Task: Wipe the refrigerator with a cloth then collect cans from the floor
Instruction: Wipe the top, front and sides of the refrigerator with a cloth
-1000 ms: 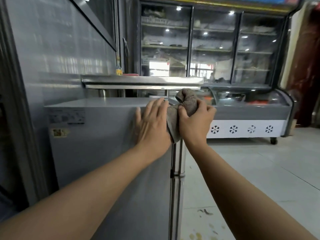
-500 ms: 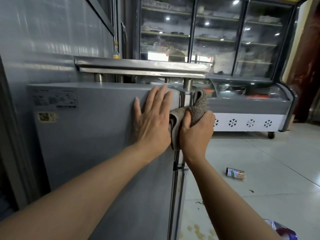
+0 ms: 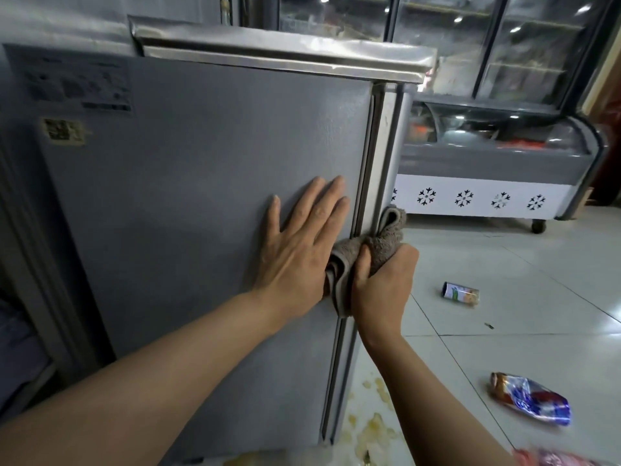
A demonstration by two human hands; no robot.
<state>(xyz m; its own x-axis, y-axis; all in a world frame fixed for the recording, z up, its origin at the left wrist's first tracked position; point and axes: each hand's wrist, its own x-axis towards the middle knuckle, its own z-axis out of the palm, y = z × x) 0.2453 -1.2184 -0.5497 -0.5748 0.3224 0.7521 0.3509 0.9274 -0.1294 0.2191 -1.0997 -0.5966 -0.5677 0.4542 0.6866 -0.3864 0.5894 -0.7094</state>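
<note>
A grey refrigerator (image 3: 188, 196) fills the left and middle of the view. My left hand (image 3: 299, 243) lies flat on its side panel with fingers straight. Just to its right, my right hand (image 3: 383, 287) grips a bunched brown-grey cloth (image 3: 383, 240) and presses it against the refrigerator's front corner edge. On the tiled floor to the right lie a small upright-printed can (image 3: 460, 294) on its side and a crushed blue, red and white can (image 3: 531, 398). Another reddish item (image 3: 554, 460) shows blurred at the bottom right edge.
A chest freezer with snowflake marks (image 3: 484, 196) and tall glass-door display coolers (image 3: 470, 45) stand at the back right. Yellowish spill stains (image 3: 373, 428) mark the floor by the refrigerator's base. A metal shelf edge (image 3: 279, 52) runs above the refrigerator.
Both hands slid down the refrigerator's corner edge from near its top, the cloth moving with my right hand. The view tilted down, bringing the cans on the floor into sight.
</note>
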